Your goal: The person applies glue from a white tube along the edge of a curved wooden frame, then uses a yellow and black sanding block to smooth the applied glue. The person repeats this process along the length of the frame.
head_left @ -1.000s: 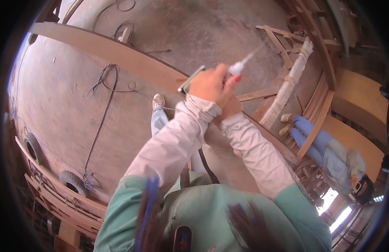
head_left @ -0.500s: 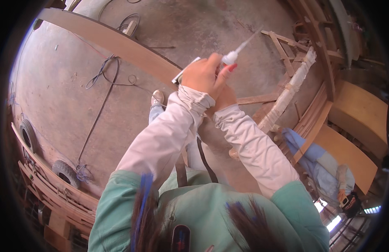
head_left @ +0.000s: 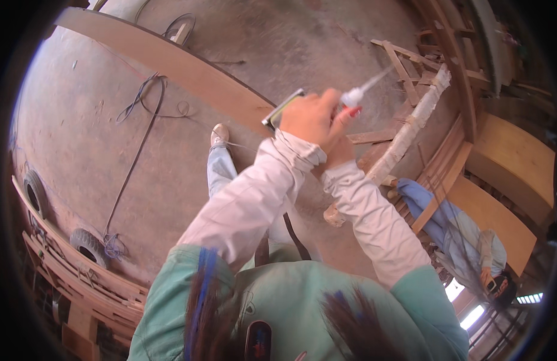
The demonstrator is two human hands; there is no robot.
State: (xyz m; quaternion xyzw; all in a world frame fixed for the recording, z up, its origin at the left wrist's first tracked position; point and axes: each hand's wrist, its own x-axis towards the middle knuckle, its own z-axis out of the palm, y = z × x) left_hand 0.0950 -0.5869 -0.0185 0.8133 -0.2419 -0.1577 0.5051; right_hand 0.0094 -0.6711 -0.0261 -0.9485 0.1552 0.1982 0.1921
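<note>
My left hand (head_left: 311, 119) is closed round a small white bottle with a long thin nozzle (head_left: 354, 96). The nozzle points up and to the right, away from me, and a red spot shows by the thumb tip. Most of the bottle's body is hidden in the fist. Beyond the knuckles, on the left, juts a flat thing with a pale face and dark edge (head_left: 282, 111); which hand has it I cannot tell. My right hand (head_left: 340, 153) is pressed close beneath the left, its fingers hidden. A long curved wooden plank (head_left: 164, 65) ends near the hands.
Looped cables (head_left: 147, 138) trail over the concrete floor on the left. Tyres (head_left: 89, 246) stand by stacked boards (head_left: 92, 289). At right are a wrapped pole (head_left: 414, 129), a wooden frame (head_left: 411, 78), curved panels (head_left: 512, 156) and a person in blue clothes (head_left: 450, 225).
Both hands have shifted right and slightly nearer, carrying the bottle along. The flat thing has tilted and shows more of its face. My view has shifted a little.
</note>
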